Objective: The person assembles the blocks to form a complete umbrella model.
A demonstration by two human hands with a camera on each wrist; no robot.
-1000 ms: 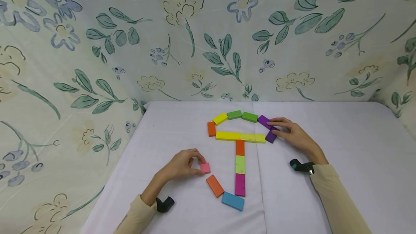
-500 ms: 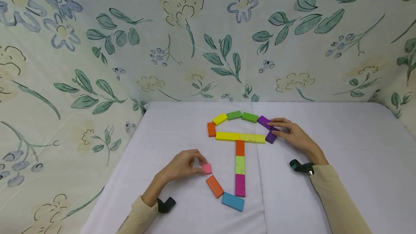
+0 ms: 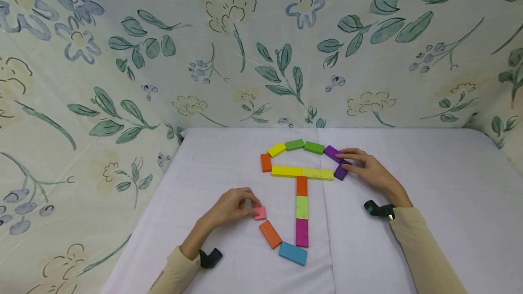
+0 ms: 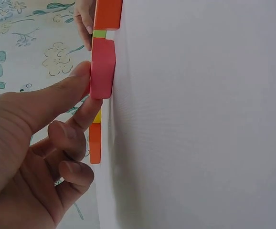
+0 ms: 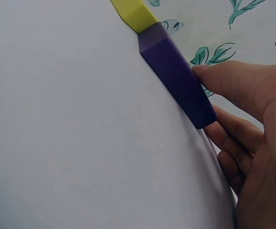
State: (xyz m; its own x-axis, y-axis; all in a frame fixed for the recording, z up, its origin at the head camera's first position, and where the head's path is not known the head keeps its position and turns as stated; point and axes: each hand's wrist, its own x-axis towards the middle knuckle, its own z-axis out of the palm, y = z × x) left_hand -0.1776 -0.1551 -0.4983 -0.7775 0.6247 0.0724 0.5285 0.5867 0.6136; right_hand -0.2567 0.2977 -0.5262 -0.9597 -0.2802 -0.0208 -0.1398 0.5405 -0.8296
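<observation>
My left hand [image 3: 230, 205] pinches a small pink block [image 3: 260, 213] between thumb and index finger. In the left wrist view the pink block [image 4: 103, 69] stands against the fingertips, the other fingers loosely curled. An orange block [image 3: 270, 234] lies just in front of it, its lower end at a blue block [image 3: 293, 253]. On the far right side, my right hand [image 3: 372, 172] rests its fingertips on two purple blocks: the upper one [image 3: 332, 152] and the lower one [image 3: 341, 171]. The right wrist view shows the thumb touching a purple block [image 5: 178, 78], other fingers behind its end.
Two yellow blocks [image 3: 287, 171] form a bar beneath an arc with green blocks [image 3: 314, 147], a yellow block [image 3: 277, 149] and an orange block [image 3: 266, 163]. Below runs a column of orange [image 3: 302, 185], lime [image 3: 302, 207] and magenta [image 3: 302, 232] blocks on white cloth [image 3: 449, 185].
My left hand has shifted slightly to the right with the pink block, bringing it nearer the orange block's upper end. The right hand and the other blocks have stayed put.
</observation>
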